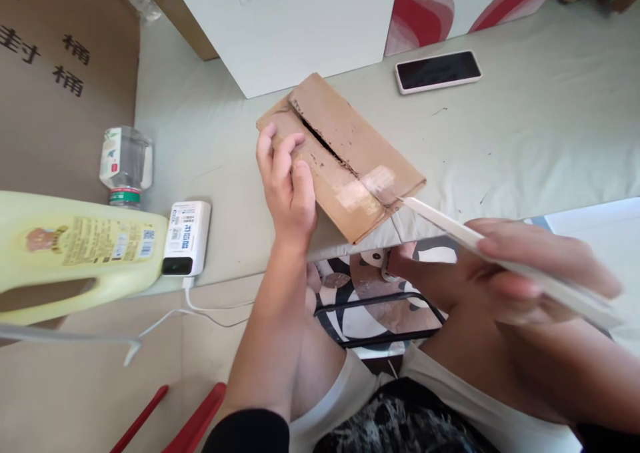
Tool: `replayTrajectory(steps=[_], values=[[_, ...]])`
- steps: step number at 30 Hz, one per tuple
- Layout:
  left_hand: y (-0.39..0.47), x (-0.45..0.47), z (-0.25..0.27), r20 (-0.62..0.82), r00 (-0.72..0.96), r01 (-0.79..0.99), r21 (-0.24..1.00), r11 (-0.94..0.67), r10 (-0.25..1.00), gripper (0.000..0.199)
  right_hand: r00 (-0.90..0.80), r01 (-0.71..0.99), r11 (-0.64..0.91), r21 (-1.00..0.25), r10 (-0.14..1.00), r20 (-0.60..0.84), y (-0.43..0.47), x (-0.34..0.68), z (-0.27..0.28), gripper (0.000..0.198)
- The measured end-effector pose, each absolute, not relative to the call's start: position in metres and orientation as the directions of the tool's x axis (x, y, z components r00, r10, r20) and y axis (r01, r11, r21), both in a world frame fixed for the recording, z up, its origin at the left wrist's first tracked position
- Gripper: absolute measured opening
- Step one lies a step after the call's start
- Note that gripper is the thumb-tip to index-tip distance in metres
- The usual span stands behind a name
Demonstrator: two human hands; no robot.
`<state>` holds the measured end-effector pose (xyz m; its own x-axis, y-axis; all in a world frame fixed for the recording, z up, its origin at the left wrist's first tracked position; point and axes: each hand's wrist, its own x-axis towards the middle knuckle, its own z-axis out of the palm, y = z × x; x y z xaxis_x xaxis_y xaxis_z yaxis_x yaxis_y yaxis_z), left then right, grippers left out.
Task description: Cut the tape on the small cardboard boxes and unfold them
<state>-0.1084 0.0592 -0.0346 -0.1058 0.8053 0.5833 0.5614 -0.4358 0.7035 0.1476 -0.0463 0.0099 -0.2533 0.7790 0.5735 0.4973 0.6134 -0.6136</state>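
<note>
My right hand (537,273) is blurred, closed round a slim white tool (440,225); my left hand (287,183) covers part of the cardboard box (363,139), so whether its bent fingers clamp it I cannot tell; the box, brown and scuffed, gapes darkly along its seam near the pale cloth's (520,133) edge.

This is looking like a home: a phone (439,71) is lying on pale cloth (530,126), a power bank (187,237) is resting beside a yellow jug (107,221), and a person (275,319) is wearing shorts (445,386).
</note>
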Motion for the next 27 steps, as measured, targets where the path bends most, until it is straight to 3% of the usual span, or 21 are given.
replayTrajectory(steps=[4,9,16,23,27], values=[[0.060,-0.104,-0.035,0.573,-0.119,0.573,0.706,-0.415,0.811,0.049,-0.314,0.497,0.743,-0.449,0.636,0.705,-0.044,0.140,0.025,0.016],[0.061,-0.103,-0.034,0.559,-0.110,0.544,0.726,-0.421,0.822,0.046,-0.110,0.538,0.628,-0.562,0.714,0.692,-0.046,0.133,0.025,0.014],[0.062,-0.100,-0.031,0.552,-0.127,0.542,0.735,-0.408,0.824,0.042,-0.202,0.615,0.634,-0.469,0.702,0.683,-0.045,0.120,0.033,0.018],[0.060,-0.100,-0.029,0.525,-0.114,0.516,0.757,-0.401,0.844,0.040,-0.201,0.604,0.593,-0.532,0.760,0.618,-0.043,0.117,0.039,0.016],[0.061,-0.100,-0.029,0.546,-0.131,0.535,0.742,-0.404,0.828,0.039,-0.201,0.645,0.579,-0.499,0.758,0.620,-0.047,0.119,0.045,0.016]])
